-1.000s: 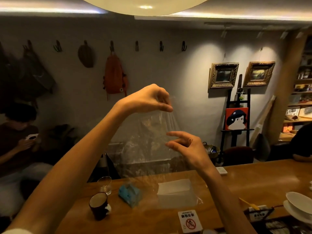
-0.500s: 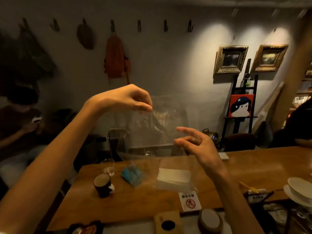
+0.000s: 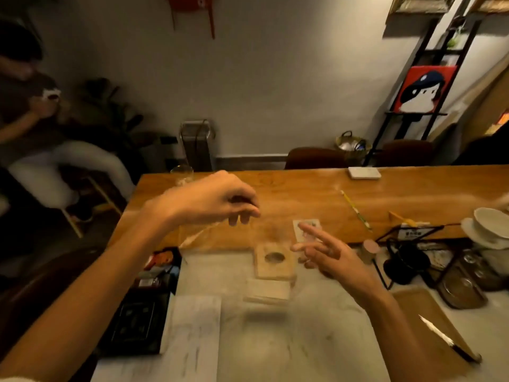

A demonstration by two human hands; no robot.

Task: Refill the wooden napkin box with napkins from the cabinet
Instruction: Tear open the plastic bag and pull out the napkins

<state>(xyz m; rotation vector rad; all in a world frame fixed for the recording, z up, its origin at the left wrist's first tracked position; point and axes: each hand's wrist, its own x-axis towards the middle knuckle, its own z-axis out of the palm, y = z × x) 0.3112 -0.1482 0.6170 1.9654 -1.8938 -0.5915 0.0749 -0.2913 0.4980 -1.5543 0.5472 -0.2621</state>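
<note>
My left hand (image 3: 217,201) hangs over the counter with its fingertips pinched on the top of a clear plastic bag (image 3: 198,237). A white stack of napkins (image 3: 267,290) lies in the bottom of the bag, blurred, just in front of the wooden napkin box (image 3: 274,261). The box stands on the pale marble counter (image 3: 316,340) and shows an oval hole in its top. My right hand (image 3: 326,253) is to the right of the box, fingers spread, holding nothing.
Behind the box runs a wooden bar top (image 3: 303,194) with a white coaster (image 3: 364,173) and a small sign card (image 3: 307,228). A black tray (image 3: 135,323) lies at the left. White cups (image 3: 490,227), glass jars and a wooden tray (image 3: 429,321) crowd the right. A person sits at far left.
The view has tilted down. Both hands have dropped from chest height to just above the counter, and the bag with the napkins now hangs beside the wooden box.
</note>
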